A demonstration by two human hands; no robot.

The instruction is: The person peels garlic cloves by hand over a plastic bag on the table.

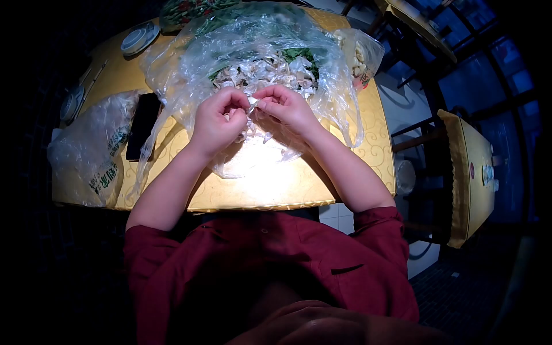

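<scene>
Just above the plastic bag (pixel 164 72), our left hand (pixel 215 123) and right hand (pixel 291 110) pinch a small pale piece (pixel 252 106) between nearly closed fingers. Presumably the bag beneath catches our loose skins (pixel 294 76).

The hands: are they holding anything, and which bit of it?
Yes, a small pale piece, pinched at the fingertips of the left hand and the right hand. It is too small to tell which part each holds.

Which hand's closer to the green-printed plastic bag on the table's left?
Left. The left hand is right of the bag, not touching it; the right hand is farther right, past the left.
</scene>
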